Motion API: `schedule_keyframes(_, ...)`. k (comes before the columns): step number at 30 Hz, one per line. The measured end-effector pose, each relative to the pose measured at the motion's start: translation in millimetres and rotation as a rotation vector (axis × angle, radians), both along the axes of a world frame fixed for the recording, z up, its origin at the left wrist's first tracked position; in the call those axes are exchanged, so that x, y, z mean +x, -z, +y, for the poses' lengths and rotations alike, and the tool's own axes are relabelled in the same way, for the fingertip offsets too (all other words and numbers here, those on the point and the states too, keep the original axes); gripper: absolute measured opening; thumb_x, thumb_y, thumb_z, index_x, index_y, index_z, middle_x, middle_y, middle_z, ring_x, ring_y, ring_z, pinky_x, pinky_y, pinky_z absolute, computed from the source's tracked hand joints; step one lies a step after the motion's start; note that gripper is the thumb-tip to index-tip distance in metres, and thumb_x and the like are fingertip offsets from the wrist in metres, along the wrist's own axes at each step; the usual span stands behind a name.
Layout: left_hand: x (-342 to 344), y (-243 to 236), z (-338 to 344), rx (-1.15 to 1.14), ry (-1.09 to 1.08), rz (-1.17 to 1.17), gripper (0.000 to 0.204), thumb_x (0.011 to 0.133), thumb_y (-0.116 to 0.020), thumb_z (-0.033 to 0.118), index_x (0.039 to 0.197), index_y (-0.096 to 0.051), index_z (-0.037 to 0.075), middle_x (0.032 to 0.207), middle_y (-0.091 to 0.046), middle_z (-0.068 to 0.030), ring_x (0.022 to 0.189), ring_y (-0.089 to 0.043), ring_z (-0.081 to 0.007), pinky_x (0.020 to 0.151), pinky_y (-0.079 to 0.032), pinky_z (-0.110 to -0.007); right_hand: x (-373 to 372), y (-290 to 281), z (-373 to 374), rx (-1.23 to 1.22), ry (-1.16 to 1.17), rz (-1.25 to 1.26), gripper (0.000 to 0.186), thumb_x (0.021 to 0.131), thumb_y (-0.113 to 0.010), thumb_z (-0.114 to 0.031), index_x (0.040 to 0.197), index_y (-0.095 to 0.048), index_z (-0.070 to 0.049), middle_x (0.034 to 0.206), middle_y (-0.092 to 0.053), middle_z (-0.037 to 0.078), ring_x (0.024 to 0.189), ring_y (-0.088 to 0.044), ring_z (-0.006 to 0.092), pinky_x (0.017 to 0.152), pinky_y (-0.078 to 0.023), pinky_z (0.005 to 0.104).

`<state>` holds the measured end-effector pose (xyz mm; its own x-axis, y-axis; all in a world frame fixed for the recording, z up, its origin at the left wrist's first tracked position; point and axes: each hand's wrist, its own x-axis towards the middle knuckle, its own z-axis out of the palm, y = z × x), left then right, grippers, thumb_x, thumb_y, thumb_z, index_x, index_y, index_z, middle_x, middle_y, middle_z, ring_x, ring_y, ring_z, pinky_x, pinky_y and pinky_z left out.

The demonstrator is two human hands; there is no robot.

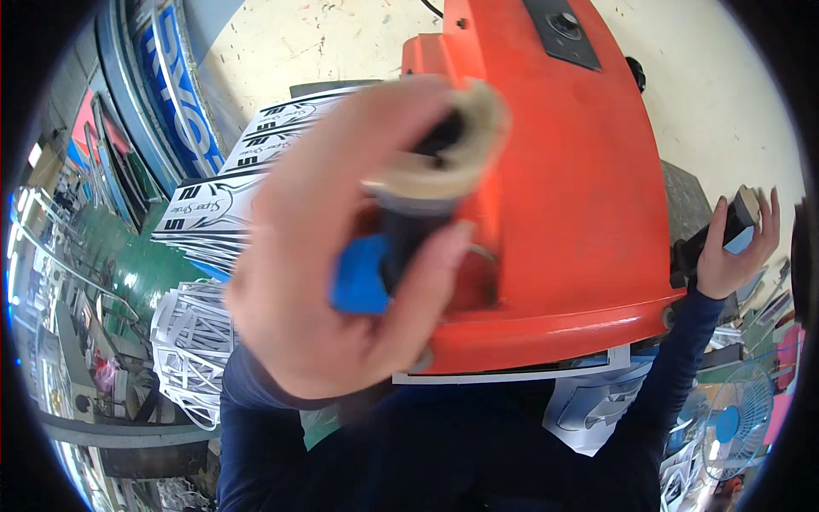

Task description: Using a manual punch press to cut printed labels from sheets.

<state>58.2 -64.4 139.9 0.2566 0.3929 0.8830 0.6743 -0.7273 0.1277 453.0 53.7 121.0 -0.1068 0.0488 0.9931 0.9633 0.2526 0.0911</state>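
Note:
My left hand (299,264), large and blurred by motion, curls loosely round a black handle (408,224) with a cream ring-shaped end. The thumb lies on one side of it and the fingers reach over its top; a blue patch shows between palm and handle. Far to the right, my right hand (735,256) has thumb and fairly straight fingers either side of a second black handle (740,213) with a tan end. Between both hands stands the broad red head of a machine (572,196), with a dark knob (563,26) on top.
Stacked printed white sheets (213,200) lie left of the machine, above a bundle of cut-out paper scrap (192,341). A white sheet (520,373) pokes out under the machine's near edge. A blue fan (727,424) stands at lower right, and blue-and-white panels (177,94) lean at upper left.

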Motion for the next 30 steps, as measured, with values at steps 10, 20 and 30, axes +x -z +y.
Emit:
schedule_keyframes(10,-15,26,7,0.064,-0.253,-0.315,0.045,0.099,-0.056,0.003,0.138,-0.034,-0.004,0.107,-0.066,-0.0293,0.089,-0.072,-0.026,0.077,-0.061,-0.033,-30,9,-7,0.006,-0.428,0.065,0.051,0.08,-0.078,-0.004,0.124,-0.053,0.0,0.136,-0.051,0.02,0.124,-0.052,0.0284,0.106,-0.04,0.0392)
schedule_keyframes(20,-23,40,8,0.095,-0.292,-0.314,0.045,0.098,-0.058,0.002,0.136,-0.036,-0.006,0.117,-0.061,-0.0305,0.092,-0.071,-0.0271,0.078,-0.062,-0.034,-42,19,-8,-0.036,-0.467,0.073,0.05,0.082,-0.073,-0.001,0.125,-0.048,0.0,0.134,-0.051,0.024,0.122,-0.054,0.03,0.105,-0.041,0.0398)
schedule_keyframes(30,-23,41,7,0.033,-0.085,-0.365,0.089,0.093,-0.069,0.031,0.154,-0.011,0.003,0.129,-0.053,-0.0397,0.1,-0.07,-0.0384,0.082,-0.062,-0.04,-31,14,-5,-0.133,-0.494,0.148,0.064,0.087,-0.069,-0.003,0.144,-0.039,0.002,0.137,-0.052,0.022,0.12,-0.056,0.0259,0.102,-0.045,0.0353)
